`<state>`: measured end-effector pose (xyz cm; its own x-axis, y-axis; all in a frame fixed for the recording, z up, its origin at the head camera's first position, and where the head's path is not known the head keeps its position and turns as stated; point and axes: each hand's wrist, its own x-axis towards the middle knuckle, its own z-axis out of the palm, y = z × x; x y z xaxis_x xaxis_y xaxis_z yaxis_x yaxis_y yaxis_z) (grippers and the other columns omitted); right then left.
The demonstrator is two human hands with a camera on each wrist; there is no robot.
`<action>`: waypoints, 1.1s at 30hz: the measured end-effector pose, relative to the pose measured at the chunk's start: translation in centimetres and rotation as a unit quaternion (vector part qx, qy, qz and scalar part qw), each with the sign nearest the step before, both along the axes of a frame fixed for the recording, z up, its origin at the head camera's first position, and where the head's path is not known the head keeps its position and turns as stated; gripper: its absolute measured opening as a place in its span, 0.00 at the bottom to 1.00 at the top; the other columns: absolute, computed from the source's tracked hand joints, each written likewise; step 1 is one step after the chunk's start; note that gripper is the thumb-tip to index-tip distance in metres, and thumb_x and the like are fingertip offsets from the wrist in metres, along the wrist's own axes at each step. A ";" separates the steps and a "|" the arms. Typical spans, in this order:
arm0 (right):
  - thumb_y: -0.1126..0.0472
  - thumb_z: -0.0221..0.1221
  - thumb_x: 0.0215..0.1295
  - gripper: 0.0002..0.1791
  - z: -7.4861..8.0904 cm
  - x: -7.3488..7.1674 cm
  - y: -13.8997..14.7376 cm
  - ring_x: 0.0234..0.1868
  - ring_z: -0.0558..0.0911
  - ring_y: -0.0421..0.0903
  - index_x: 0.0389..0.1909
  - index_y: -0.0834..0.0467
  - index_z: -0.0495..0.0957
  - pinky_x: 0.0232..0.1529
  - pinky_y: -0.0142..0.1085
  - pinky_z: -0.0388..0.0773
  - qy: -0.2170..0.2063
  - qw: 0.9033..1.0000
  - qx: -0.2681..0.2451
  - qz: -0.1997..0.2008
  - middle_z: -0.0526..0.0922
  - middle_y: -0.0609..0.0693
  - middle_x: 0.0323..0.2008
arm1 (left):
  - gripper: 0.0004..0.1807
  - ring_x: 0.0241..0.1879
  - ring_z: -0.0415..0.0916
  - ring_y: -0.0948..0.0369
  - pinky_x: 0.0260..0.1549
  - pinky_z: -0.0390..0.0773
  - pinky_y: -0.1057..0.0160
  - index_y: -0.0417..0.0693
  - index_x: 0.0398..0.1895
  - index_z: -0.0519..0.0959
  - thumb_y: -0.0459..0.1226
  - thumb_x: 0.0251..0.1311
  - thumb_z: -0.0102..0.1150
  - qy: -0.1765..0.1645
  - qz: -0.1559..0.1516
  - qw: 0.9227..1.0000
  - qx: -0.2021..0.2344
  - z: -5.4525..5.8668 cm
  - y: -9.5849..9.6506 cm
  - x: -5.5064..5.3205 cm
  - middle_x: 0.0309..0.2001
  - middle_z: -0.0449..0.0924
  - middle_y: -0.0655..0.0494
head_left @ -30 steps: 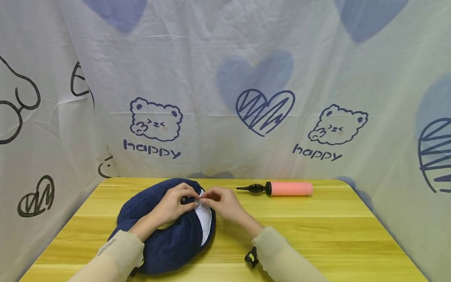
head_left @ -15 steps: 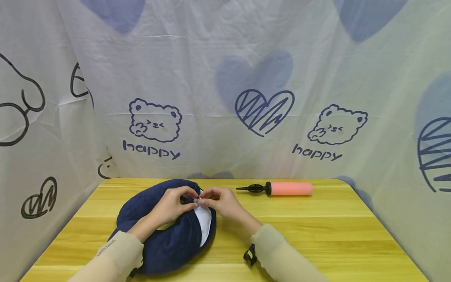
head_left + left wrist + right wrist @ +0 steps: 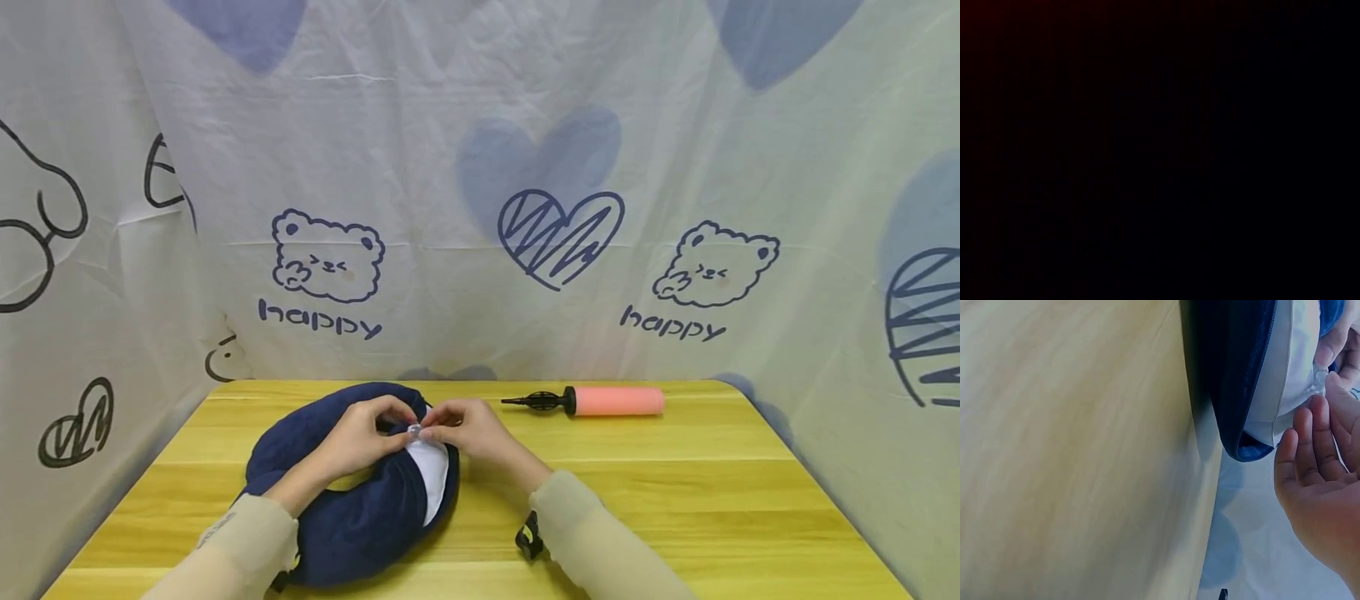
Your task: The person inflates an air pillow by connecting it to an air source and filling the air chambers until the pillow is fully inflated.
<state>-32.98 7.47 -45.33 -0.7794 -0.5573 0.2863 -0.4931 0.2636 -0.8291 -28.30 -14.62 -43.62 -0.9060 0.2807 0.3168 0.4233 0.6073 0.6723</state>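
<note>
A navy blue U-shaped neck pillow lies on the left half of the table, its cover unzipped along one side. Through that opening bulges a white inner bladder, with a small clear air valve standing out from it. My left hand reaches over the pillow and pinches the valve between thumb and index finger. From the other side my right hand pinches the same valve, its other fingers near the white bladder in the right wrist view. The left wrist view is almost entirely black.
A hand pump with a pink barrel and black nozzle lies at the back of the wooden table, right of the pillow. A printed white curtain hangs behind the table and along its sides.
Both hands stay at the valve and have shifted slightly left and down with it. The clear valve shows a little more between the fingertips. The pump rests where it was.
</note>
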 end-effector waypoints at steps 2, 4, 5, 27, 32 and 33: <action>0.60 0.70 0.67 0.07 0.0 -0.1 0.0 0.35 0.83 0.37 0.41 0.59 0.89 0.37 0.29 0.79 0.003 1.000 0.004 0.001 0.89 0.48 0.36 | 0.09 0.45 0.84 0.58 0.48 0.81 0.53 0.48 0.45 0.85 0.34 0.63 0.72 -0.006 -0.001 1.000 0.007 0.0 -0.1 0.0 0.43 0.86 0.57; 0.60 0.71 0.66 0.07 0.0 -0.1 -0.1 0.34 0.82 0.36 0.40 0.58 0.89 0.37 0.29 0.78 0.007 1.000 0.008 0.000 0.89 0.48 0.35 | 0.09 0.43 0.83 0.59 0.46 0.81 0.56 0.47 0.45 0.85 0.34 0.62 0.73 -0.014 0.000 1.000 0.015 0.1 -0.1 0.0 0.42 0.86 0.56; 0.60 0.71 0.66 0.07 -0.1 -0.2 -0.2 0.34 0.82 0.35 0.40 0.59 0.88 0.37 0.29 0.78 0.009 1.000 0.009 0.000 0.89 0.47 0.35 | 0.09 0.42 0.83 0.59 0.45 0.81 0.58 0.47 0.44 0.85 0.34 0.62 0.73 -0.020 0.000 1.000 0.020 0.1 -0.1 0.0 0.41 0.86 0.56; 0.60 0.72 0.64 0.06 0.1 -0.7 -0.9 0.29 0.80 0.35 0.33 0.58 0.87 0.32 0.28 0.75 0.021 1.000 0.017 0.004 0.86 0.44 0.29 | 0.09 0.36 0.84 0.59 0.37 0.80 0.67 0.37 0.42 0.85 0.31 0.61 0.72 -0.068 -0.019 0.994 0.084 0.1 -0.1 -0.2 0.36 0.87 0.51; 0.58 0.73 0.64 0.06 0.2 -0.7 -0.8 0.30 0.81 0.36 0.34 0.56 0.88 0.33 0.28 0.77 0.023 0.999 0.031 0.001 0.86 0.43 0.30 | 0.09 0.36 0.83 0.59 0.38 0.80 0.68 0.37 0.43 0.84 0.32 0.63 0.71 -0.083 -0.022 0.992 0.089 -0.1 -0.3 -0.2 0.37 0.86 0.51; 0.58 0.73 0.64 0.06 0.1 -0.8 -0.7 0.31 0.81 0.36 0.34 0.56 0.88 0.33 0.28 0.77 0.022 0.999 0.033 0.001 0.87 0.43 0.31 | 0.09 0.37 0.83 0.59 0.38 0.80 0.68 0.37 0.44 0.83 0.32 0.63 0.71 -0.084 -0.023 0.992 0.087 -0.1 -0.4 -0.2 0.37 0.86 0.51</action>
<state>-33.74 6.73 -45.25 -0.7660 -0.5777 0.2820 -0.5287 0.3166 -0.7876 -28.52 -14.98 -43.73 -0.9375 0.2772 0.2102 0.3212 0.4578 0.8290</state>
